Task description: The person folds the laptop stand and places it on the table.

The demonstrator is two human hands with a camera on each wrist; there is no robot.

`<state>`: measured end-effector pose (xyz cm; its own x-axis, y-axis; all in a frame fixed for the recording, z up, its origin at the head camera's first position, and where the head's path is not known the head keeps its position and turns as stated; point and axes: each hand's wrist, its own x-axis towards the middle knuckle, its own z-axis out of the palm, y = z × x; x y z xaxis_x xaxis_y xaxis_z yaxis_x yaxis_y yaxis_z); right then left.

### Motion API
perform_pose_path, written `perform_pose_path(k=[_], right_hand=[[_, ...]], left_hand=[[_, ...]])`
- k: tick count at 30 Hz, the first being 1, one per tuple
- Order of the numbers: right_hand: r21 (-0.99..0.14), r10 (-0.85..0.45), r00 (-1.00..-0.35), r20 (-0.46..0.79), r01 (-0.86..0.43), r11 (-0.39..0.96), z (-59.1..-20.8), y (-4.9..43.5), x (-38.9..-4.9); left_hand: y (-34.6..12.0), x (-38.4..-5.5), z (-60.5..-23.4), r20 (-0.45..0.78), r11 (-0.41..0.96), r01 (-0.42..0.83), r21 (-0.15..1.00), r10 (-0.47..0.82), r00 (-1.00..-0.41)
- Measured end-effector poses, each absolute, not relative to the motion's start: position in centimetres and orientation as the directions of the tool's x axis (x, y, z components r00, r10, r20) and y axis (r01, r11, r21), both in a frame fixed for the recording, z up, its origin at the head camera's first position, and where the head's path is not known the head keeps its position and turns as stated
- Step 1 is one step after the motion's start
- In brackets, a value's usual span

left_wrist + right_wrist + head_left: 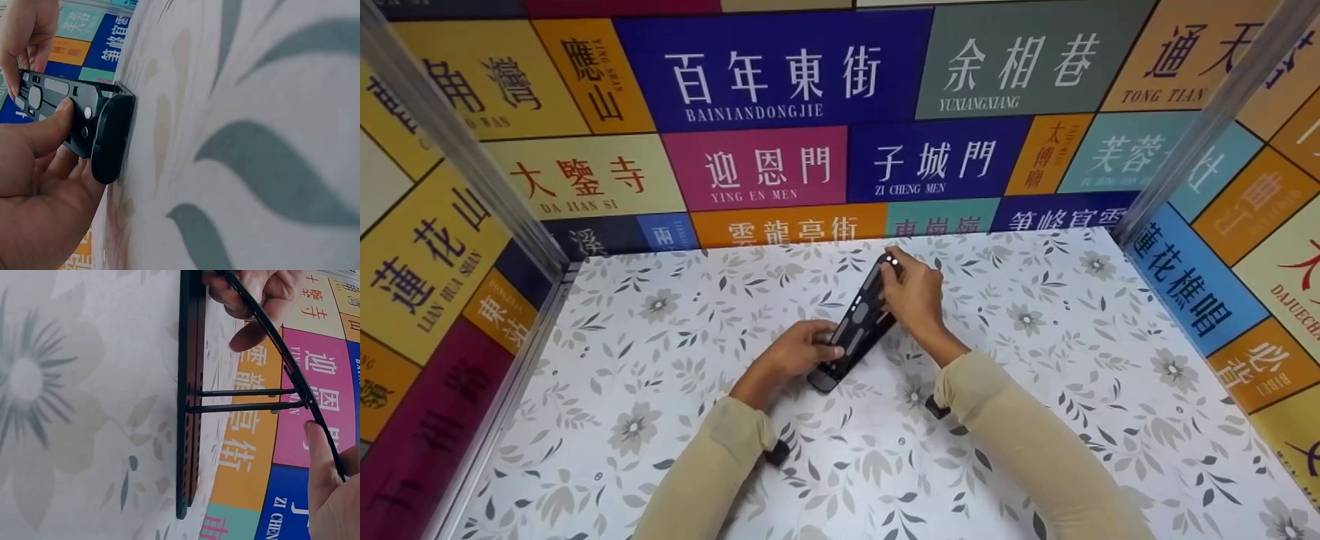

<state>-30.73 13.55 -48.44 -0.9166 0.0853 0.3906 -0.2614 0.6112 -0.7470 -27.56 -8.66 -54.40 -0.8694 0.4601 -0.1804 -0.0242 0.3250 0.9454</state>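
A black folding stand [856,319] stands slanted near the middle of the table. Its upper panel has slots and pale oval pads, and is raised at the far end. In the right wrist view, thin struts [247,406] join this bowed panel to a flat base [183,455] with a row of notches. My left hand [795,351] grips the near, low end, its thumb on the upper panel. With thumb and fingers, my right hand [916,296] holds the raised far end. A rounded black end piece [112,138] touches the table in the left wrist view.
The table [660,375] has a white covering with grey flowers and leaves. Panels with coloured name signs [772,71] rise behind it and at both sides. Metal posts [1192,142] stand at the back corners.
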Motion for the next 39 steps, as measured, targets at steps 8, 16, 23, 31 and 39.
perform_pose_path(k=[8, 16, 23, 31, 39], right_hand=[[-0.854, -0.003, -0.968, 0.251, -0.223, 0.470, -49.9, 16.3, -32.6], [-0.652, -0.273, -0.959, 0.076, -0.255, 0.714, -52.0, 20.2, -34.6], [-0.501, -0.417, -0.882, -0.221, -0.264, 0.824, -51.8, 20.9, -34.9], [-0.352, -0.361, -0.903, -0.233, -0.268, 0.897, -52.1, 19.8, -35.3], [-0.323, -0.332, -0.922, -0.202, -0.257, 0.911, -52.3, 18.8, -36.3]], left_hand=[[-8.0, -24.9, -52.8, 0.000, 0.667, 0.191, 0.720, 0.275, -0.961], [-7.4, -20.4, -51.0, -0.157, 0.915, 0.126, 0.384, 0.199, -0.967], [-6.6, -18.9, -50.7, -0.295, 0.934, -0.028, 0.356, 0.084, -0.952], [-5.3, -18.7, -50.8, -0.322, 0.948, -0.122, 0.293, -0.022, -0.946], [-5.1, -18.8, -51.1, -0.282, 0.959, -0.083, 0.272, -0.003, -0.959]])
